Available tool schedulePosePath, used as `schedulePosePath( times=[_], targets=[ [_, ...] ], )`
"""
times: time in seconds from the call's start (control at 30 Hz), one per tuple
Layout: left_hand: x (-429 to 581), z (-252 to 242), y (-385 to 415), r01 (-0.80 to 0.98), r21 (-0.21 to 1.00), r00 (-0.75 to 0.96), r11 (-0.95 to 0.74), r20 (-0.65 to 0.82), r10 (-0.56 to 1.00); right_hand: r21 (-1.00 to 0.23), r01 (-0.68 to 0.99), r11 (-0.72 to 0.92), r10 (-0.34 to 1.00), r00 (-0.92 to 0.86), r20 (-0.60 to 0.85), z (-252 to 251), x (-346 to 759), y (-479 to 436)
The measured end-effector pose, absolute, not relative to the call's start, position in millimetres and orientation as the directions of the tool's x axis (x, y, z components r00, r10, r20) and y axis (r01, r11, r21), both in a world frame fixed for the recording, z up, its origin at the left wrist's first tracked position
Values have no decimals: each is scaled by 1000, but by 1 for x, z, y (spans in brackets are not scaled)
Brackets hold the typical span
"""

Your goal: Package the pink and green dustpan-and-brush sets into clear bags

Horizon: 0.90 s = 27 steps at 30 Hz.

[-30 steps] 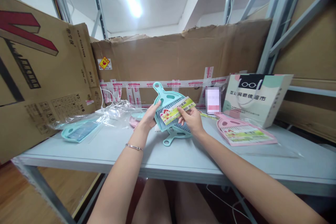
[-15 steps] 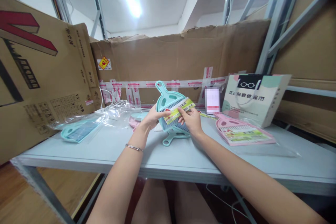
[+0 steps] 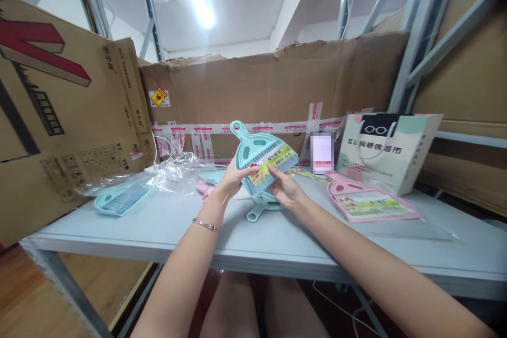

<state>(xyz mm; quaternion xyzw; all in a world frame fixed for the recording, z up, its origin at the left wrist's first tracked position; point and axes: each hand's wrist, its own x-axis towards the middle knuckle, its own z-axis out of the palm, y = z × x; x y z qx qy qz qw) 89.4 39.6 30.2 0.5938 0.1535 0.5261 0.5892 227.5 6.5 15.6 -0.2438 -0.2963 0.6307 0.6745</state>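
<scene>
White table (image 3: 150, 227) spans the foreground; brown cardboard panel (image 3: 253, 84) stands behind it. Printed paper carrier bag (image 3: 380, 163) upright at right rear. Pink dustpan-and-brush set (image 3: 372, 206) lies before the bag, in clear plastic. Mint-green dustpan-and-brush set (image 3: 263, 156) is held up over mid-table, tilted, handle up and to the left. Second mint-green dustpan (image 3: 264, 206) sits below it on the table, partly covered. Left hand (image 3: 233, 177) grips the held set at its left side: narrow grip, thumb on front across the card's left end, other fingers mostly hidden behind. Right hand (image 3: 287, 187) has a narrow pinch at the lower edge of the printed card (image 3: 273, 163), thumb on its face, fingers curled beneath; exact fingertip contact hidden. Card lies across the bristles. Metal bracelet (image 3: 205, 224) on left wrist.
</scene>
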Motion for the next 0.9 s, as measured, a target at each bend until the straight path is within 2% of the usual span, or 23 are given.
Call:
schedulePosePath(
  times=[0.13,0.23,0.3,0.37,0.43,0.5,0.63,0.73,0.9],
  targets=[
    [85,34,46,-249,892,301,-377,441,845,-667,-741,74,996,85,17,15,230,8],
    [60,49,60,132,872,42,-472,471,881,-669,-739,82,993,120,-11,13,233,12],
    [34,57,71,466,758,-135,-456,571,810,-666,-741,86,991,130,-16,12,234,13],
    [8,57,78,766,556,-180,-322,667,723,-661,-744,102,988,152,-19,12,234,13],
    [-14,47,82,897,400,-158,-189,688,708,-659,-743,116,985,171,-19,11,233,13],
    [-31,29,85,914,380,-159,-140,653,740,-662,-741,111,985,171,-27,11,232,14],
    [-54,-2,93,845,522,-254,-117,584,771,-674,-731,107,987,163,-20,8,234,16],
    [-64,-11,97,777,607,-278,-165,567,775,-684,-721,111,988,157,-5,8,235,15],
    [-67,-9,98,775,614,-298,-149,563,771,-685,-720,110,987,158,-7,11,235,12]
  ],
)
